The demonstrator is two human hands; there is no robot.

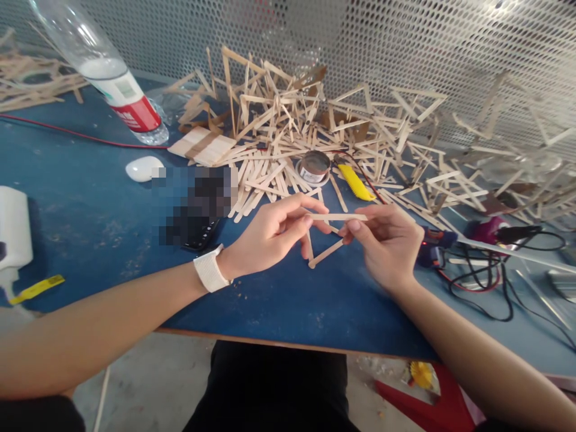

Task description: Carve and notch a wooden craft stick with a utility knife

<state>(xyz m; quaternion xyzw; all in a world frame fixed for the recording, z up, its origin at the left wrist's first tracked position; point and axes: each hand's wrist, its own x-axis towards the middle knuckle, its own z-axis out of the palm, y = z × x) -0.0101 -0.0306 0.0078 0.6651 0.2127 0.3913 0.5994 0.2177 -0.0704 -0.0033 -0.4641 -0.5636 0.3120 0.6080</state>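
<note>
Between my two hands, a pale wooden craft stick [338, 217] is held level by its ends. My left hand [274, 231], with a white band at the wrist, pinches its left end between thumb and fingers. The thumb and fingertips of my right hand [389, 243] close on the right end. Just below and behind it, more craft sticks [327, 252] meet at a corner in an angled frame. My fingers partly cover this frame, so I cannot tell whether it joins the held stick.
Many loose craft sticks [265, 174] pile up along the perforated metal screen [180, 36]. Nearby are a round tin [314, 167], a yellow-handled tool [356, 182], a phone [202, 231], a white mouse [144, 168] and a water bottle [130, 108]. A glue gun [434, 240] and black cables [477, 282] lie right.
</note>
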